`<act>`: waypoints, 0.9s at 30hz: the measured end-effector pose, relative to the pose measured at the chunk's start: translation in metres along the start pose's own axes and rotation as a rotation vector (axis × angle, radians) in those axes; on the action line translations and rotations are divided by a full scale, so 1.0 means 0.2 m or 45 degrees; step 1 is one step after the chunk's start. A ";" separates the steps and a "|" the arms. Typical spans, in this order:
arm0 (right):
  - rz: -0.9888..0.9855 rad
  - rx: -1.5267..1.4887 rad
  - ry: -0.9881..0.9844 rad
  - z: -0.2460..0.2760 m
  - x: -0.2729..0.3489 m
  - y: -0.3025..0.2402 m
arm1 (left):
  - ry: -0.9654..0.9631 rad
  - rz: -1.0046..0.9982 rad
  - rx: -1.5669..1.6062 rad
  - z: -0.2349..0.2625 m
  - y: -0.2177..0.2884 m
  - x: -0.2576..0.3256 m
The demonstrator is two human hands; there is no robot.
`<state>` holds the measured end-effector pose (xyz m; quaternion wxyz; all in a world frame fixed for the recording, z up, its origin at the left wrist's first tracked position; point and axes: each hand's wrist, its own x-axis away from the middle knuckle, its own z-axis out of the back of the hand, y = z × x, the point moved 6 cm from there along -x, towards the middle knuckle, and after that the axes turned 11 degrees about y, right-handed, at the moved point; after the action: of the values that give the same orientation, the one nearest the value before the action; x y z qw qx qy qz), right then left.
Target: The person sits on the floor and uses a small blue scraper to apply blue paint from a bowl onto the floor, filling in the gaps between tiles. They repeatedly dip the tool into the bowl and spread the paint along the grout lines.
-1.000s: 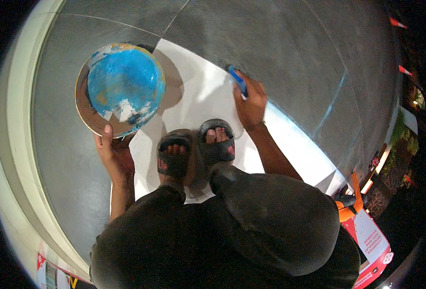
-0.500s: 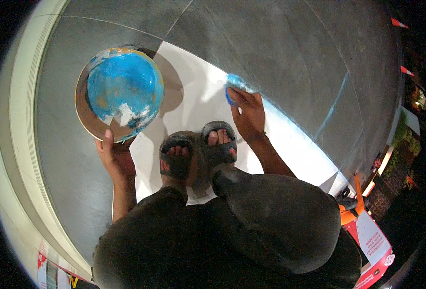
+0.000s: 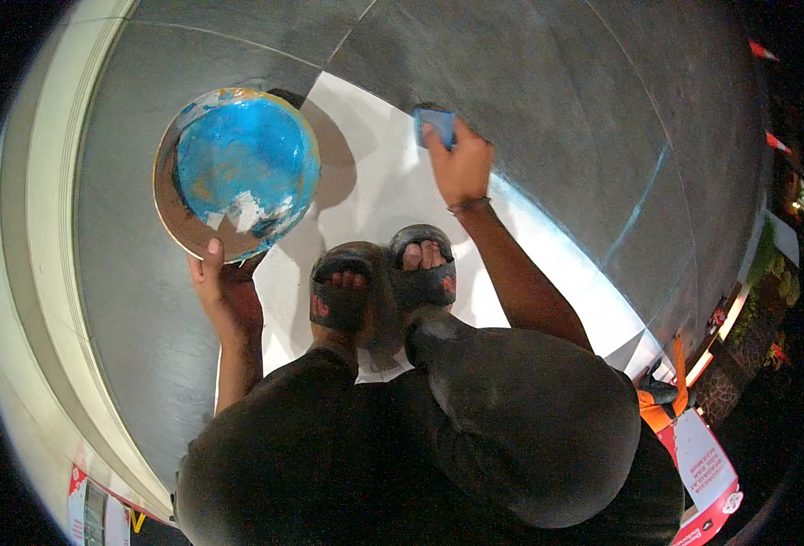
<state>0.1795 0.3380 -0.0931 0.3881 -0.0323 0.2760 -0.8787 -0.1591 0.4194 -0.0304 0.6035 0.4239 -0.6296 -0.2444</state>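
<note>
My left hand [image 3: 226, 296] grips the near rim of a round paint tub [image 3: 176, 207], thumb on the inside and fingers beneath. Bright blue paint [image 3: 256, 150] coats much of its inside, with white and ochre smears. A small blue sponge [image 3: 435, 126] is pinched in my right hand [image 3: 464, 168], above the slanting border where a white-painted area [image 3: 374, 155] meets the dark grey floor [image 3: 547, 100]. Fresh-looking blue colour runs along part of that border. Whether the sponge touches the floor I cannot tell.
My feet in black slide sandals [image 3: 340, 291] stand on the white area. A pale raised ledge [image 3: 42, 227] curves along the left. A thin blue line [image 3: 637, 214] crosses the grey floor at right. An orange object [image 3: 661, 409] and a red-and-white printed panel [image 3: 704, 464] lie lower right.
My right hand has moved up and a little toward the far end of the border with the sponge, turning so its blue face shows. The tub stays in my left hand, shifted slightly in view.
</note>
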 end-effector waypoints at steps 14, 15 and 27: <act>0.439 0.231 -0.186 0.06 0.21 0.01 | 0.095 -0.047 -0.055 0.02 0.01 0.03; 0.408 0.165 -0.236 0.07 0.24 0.02 | 0.085 -0.055 -0.068 0.02 0.01 0.03; -0.103 -0.026 0.028 0.04 0.12 0.11 | 0.051 -0.033 -0.075 0.00 -0.05 0.01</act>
<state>0.1801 0.3050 -0.1018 0.3490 -0.0376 0.2877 -0.8911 -0.1568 0.4127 -0.0389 0.6250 0.4189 -0.6043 -0.2621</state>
